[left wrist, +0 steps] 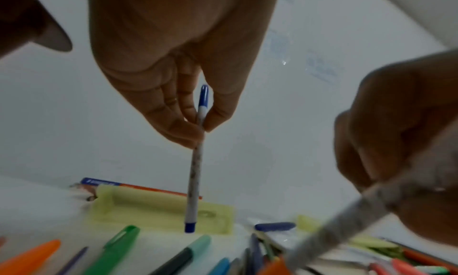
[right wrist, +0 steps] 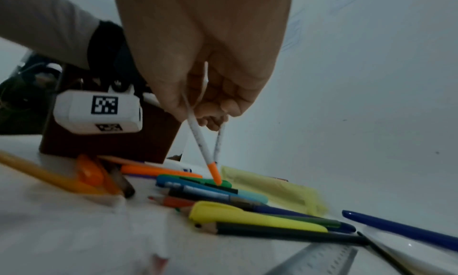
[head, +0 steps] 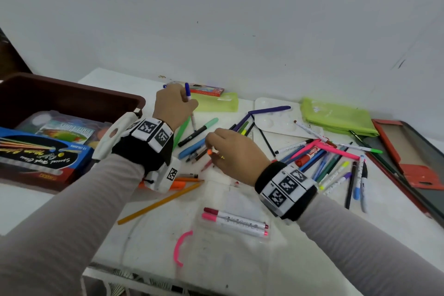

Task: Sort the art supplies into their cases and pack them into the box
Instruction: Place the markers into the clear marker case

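- the left hand [head: 173, 106] pinches a white marker with a blue cap [left wrist: 197, 158] between thumb and fingertips, holding it nearly upright above the table, near the far edge, blue cap up in the head view.
- the right hand [head: 234, 155] curls its fingers round a white marker with an orange cap [right wrist: 201, 142]; the orange tip points down and touches or nearly touches the loose pile of pens [head: 199, 142] in the middle of the table. a second thin white pen [right wrist: 218, 142] hangs from the same hand just beside it.
- a light green pencil case [head: 216, 102] lies flat at the far edge, right behind the left hand, with a red and blue box of pens [head: 204, 88] touching its far side against the wall.
- a second green pouch [head: 336, 115] lies towards the far right corner, beside a white paint palette [head: 269, 118] with a purple pen across it.
- a bigger heap of markers [head: 336, 163] is spread to the right of the right hand.
- a red tin case [head: 413, 158] lies open at the right edge.
- near the front edge two pink-capped markers [head: 235, 221] lie side by side on a clear sleeve, with a yellow pencil [head: 158, 203] to their left.
- a brown box [head: 72, 101] stands at the left edge, holding a blue pack [head: 36, 154] and a paint set [head: 64, 127].
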